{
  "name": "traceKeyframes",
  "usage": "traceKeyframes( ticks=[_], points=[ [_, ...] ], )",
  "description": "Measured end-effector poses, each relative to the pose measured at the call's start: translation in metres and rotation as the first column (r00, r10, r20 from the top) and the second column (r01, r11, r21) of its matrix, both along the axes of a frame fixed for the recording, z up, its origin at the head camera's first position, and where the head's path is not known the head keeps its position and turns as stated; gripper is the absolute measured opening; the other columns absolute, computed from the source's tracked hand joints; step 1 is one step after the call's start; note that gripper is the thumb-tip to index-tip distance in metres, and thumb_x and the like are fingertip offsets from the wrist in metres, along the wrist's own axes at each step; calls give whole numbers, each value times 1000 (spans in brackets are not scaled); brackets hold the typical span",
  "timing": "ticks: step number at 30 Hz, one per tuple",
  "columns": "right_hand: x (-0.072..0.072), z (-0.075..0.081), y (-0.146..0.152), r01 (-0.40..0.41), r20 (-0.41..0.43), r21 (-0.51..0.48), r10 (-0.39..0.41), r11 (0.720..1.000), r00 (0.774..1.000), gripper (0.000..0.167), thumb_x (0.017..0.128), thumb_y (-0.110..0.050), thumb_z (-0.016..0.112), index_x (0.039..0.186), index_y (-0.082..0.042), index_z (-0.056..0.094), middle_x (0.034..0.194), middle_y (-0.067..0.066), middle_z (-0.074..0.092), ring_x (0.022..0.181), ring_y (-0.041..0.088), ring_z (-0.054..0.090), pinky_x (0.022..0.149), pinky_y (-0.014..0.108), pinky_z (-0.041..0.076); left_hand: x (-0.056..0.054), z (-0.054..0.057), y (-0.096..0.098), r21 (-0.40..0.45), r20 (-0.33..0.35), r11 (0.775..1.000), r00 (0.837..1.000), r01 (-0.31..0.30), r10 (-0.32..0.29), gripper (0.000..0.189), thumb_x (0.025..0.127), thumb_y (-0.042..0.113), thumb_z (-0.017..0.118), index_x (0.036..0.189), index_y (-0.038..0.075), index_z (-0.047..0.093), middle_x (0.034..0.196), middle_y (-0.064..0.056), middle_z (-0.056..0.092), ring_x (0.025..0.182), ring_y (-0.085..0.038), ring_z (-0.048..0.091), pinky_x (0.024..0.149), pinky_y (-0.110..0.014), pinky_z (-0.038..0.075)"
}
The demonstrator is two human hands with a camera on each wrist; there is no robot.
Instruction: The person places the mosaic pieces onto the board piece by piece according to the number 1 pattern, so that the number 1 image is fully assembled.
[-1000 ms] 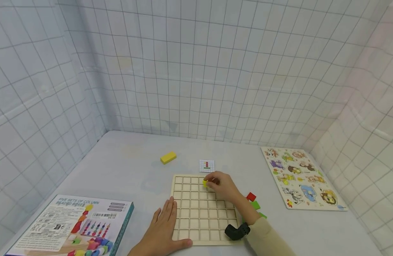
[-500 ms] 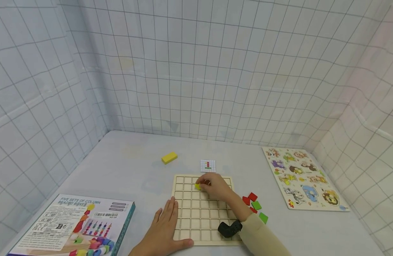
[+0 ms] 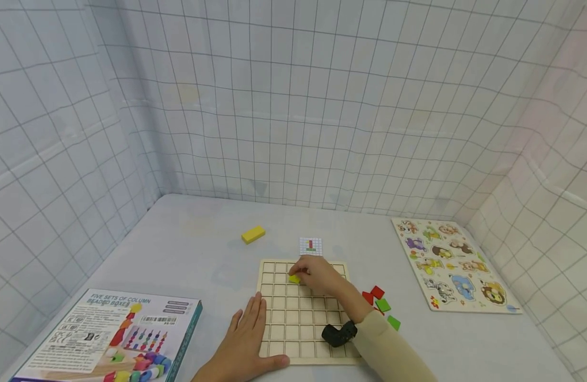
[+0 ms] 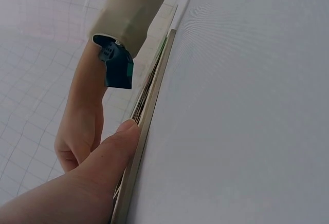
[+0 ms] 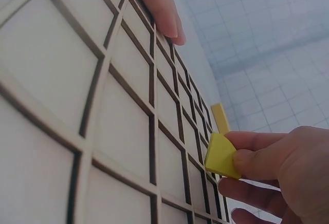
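Note:
A pale wooden grid board (image 3: 292, 333) with square cells lies on the table. My right hand (image 3: 317, 275) is over its far rows and pinches a yellow square tile (image 5: 219, 155) between thumb and fingers, the tile tilted at the grid. My left hand (image 3: 245, 339) lies flat along the board's left edge, its thumb (image 4: 121, 141) on the near edge. Just beyond the board is a small pattern card (image 3: 310, 245) with a red, green and yellow figure. Red tiles (image 3: 377, 292) and green tiles (image 3: 394, 322) lie loose to the right of the board.
A yellow block (image 3: 253, 234) lies behind the board to the left. At the near left is a boxed bead toy (image 3: 107, 334). An animal puzzle board (image 3: 458, 265) rests on the right. Grid-patterned cloth walls (image 3: 293, 106) surround the table.
My right hand has moved left across the far rows with the yellow tile, then stayed nearly in place. More of the loose red and green tiles show now. The left hand has stayed put.

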State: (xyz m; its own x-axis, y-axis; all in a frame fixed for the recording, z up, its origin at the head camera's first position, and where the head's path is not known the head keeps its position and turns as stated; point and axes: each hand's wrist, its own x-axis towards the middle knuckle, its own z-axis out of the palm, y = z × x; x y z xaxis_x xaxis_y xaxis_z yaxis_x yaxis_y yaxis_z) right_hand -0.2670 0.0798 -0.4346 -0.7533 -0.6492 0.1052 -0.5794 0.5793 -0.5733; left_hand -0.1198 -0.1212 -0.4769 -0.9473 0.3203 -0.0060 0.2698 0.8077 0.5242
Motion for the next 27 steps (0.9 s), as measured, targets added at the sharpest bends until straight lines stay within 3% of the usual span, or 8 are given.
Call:
traceKeyframes(
  ticks=[4, 18, 27],
  points=[
    [0, 0, -4, -5, -5, 1, 5, 1000, 1000, 19, 97, -1, 58, 99, -7, 76, 95, -1, 67, 89, 14, 63, 77, 28, 51, 0, 1, 0, -4, -2, 1000, 1000, 0, 0, 125, 76, 79, 57, 151, -10, 13, 160, -24, 4, 147, -39, 6, 111, -61, 13],
    [-3, -16, -6, -73, -184, -32, 66, 997, 981, 13, 93, 1, 63, 93, -5, 75, 91, 4, 67, 87, 19, 63, 76, 29, 51, -1, 3, 1, -4, 8, 1000, 1000, 6, -6, 124, 77, 78, 58, 151, -11, 14, 159, -25, 5, 147, -38, 6, 111, -62, 12],
    [-2, -20, -6, -47, -156, -51, 39, 998, 987, 14, 93, 0, 63, 95, -7, 75, 93, 3, 67, 87, 17, 62, 76, 28, 51, 0, 2, 1, 9, 0, 1000, 1000, 3, -3, 124, 77, 78, 58, 151, -12, 13, 159, -26, 5, 146, -40, 7, 111, -62, 12]
  ],
)
